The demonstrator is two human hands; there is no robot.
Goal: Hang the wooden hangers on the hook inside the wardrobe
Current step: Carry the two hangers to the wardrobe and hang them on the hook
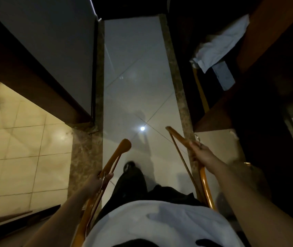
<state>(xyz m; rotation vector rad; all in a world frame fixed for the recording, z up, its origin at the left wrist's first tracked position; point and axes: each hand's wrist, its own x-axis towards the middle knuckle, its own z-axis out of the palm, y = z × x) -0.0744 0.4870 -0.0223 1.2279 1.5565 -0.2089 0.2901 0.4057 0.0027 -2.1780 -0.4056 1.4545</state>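
Looking straight down in pretty dim light here. On the far left there's a yellowish tiled floor [17, 148], then a dark wooden panel [26, 72] edging it. Next over, the left hand [97, 182] has its fingers wrapped tight around a wooden hanger [119, 154], right about at the neck where the metal hook sits; one rounded end of it sticks forward over the pale glossy floor [135, 86] in the middle. A dark shoe [129, 165] and black trouser leg sit between the two hands, with a light spot reflecting off the tile ahead. On the right, the right hand [200, 154] is clamped on a second hanger [179, 138] near its hook too, held tilted, one arm trailing back beside the hip. Furthest right is the dark wardrobe [248, 97], with a pale blue garment [220, 45] hanging inside, well apart from both hangers.
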